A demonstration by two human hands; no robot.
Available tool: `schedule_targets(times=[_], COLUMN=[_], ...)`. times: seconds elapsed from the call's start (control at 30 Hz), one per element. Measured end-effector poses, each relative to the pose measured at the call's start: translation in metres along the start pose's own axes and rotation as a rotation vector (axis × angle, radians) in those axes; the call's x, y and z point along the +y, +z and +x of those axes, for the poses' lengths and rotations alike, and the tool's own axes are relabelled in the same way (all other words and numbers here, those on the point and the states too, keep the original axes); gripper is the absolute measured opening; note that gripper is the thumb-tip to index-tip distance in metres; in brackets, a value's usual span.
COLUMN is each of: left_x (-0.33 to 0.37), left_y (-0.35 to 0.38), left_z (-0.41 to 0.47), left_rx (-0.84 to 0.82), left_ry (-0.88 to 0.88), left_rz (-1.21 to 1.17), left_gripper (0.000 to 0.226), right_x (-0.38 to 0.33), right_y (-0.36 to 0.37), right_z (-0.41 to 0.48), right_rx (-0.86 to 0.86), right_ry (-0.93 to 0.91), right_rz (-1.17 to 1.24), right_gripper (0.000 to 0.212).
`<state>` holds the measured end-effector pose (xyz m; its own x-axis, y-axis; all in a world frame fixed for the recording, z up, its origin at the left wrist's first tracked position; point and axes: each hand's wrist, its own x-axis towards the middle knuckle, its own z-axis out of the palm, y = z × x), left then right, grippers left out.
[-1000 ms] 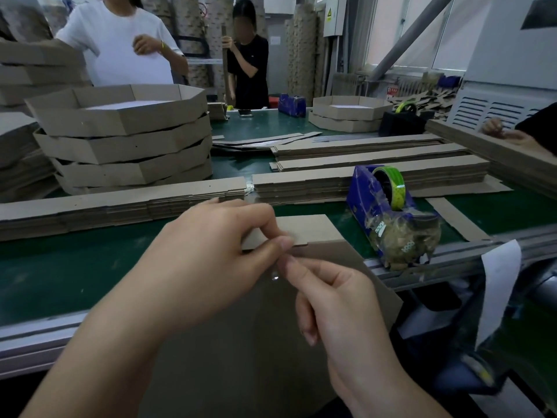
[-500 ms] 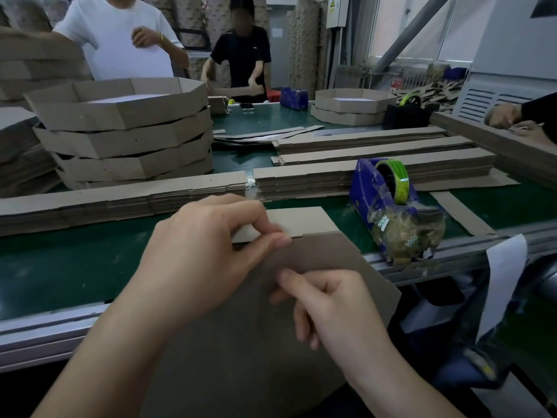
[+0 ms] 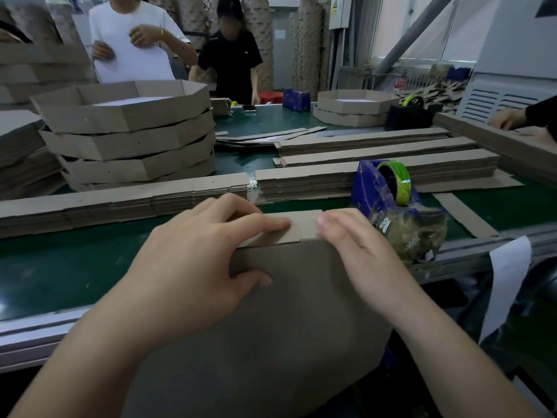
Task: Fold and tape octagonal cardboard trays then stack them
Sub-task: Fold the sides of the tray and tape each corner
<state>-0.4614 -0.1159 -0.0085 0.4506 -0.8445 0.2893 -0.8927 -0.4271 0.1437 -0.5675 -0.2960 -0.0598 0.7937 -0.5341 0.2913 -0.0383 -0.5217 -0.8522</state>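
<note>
At the near edge of the green bench: a cardboard tray blank, its large grey-brown panel sloping down toward the camera in front of the bench rail. Top flap bent away over the bench along a crease.

Left grip closed on that crease: fingers laid across the top of the flap, thumb pressed to the front of the panel below, cardboard pinched between. Right grip closed on nothing: fingers fairly straight, lying flat over the crease at the flap's right end.

Just beside the right grip, a blue tape dispenser carrying a green roll, its lower front wrapped in crumpled clear tape; touching or merely close, impossible to tell.

Beyond the grips, long stacks of flat cardboard strips lying across the bench, with more rows behind the dispenser. Far left, a stack of finished octagonal trays, a white sheet in the topmost. Further back, a lower pair of trays, a second blue dispenser and a phone.

Across the bench, a person in a white shirt and a person in a black shirt. At the right edge, another person's hand resting on a cardboard stack. Lower right, a white paper strip hanging from the bench rail.
</note>
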Motion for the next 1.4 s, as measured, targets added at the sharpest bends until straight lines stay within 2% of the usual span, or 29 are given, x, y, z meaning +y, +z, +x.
schedule_targets(times=[0.1,0.17,0.3,0.4,0.47,0.67,0.83,1.03,1.17,1.27,1.4], left_x=[0.008,0.022,0.028,0.018,0.009,-0.006,-0.017,-0.034,-0.043,-0.040,-0.017], left_y=[-0.005,-0.006,-0.005,-0.009,-0.012,-0.002,0.017,0.033,0.030,0.021,0.005], left_z=[0.004,0.009,0.010,0.002,-0.004,-0.017,-0.027,-0.040,-0.045,-0.041,-0.019], left_rx=[0.052,0.112,0.149,0.197,0.234,0.349,0.423,0.428,0.353,0.312,0.236], left_ry=[0.029,0.076,0.100,0.121,0.122,0.164,0.143,0.112,0.141,0.169,0.290], left_rz=[0.040,0.068,-0.051,-0.133,-0.217,-0.380,-0.520,-0.620,-0.584,-0.553,-0.337], left_gripper=[0.048,0.046,0.043,0.045,0.044,0.035,0.035,0.039,0.044,0.037,0.029], right_x=[-0.004,-0.007,-0.007,-0.004,-0.002,-0.005,-0.010,-0.004,-0.005,-0.007,-0.013], right_y=[0.002,-0.001,-0.027,-0.044,-0.052,-0.067,-0.067,-0.050,-0.037,-0.031,-0.025], right_z=[-0.001,-0.002,0.005,0.010,0.010,0.011,0.007,0.001,0.000,0.001,0.001], right_rx=[-0.016,-0.096,-0.301,-0.457,-0.491,-0.297,-0.225,-0.247,-0.237,-0.244,-0.247], right_ry=[-0.040,-0.046,0.005,0.095,0.114,-0.112,-0.154,-0.188,-0.230,-0.240,-0.244], right_rz=[-0.034,-0.009,0.084,-0.001,-0.057,-0.013,0.052,-0.035,-0.037,-0.026,-0.031], right_gripper=[0.044,0.045,0.046,0.043,0.037,0.022,0.029,0.039,0.044,0.044,0.044])
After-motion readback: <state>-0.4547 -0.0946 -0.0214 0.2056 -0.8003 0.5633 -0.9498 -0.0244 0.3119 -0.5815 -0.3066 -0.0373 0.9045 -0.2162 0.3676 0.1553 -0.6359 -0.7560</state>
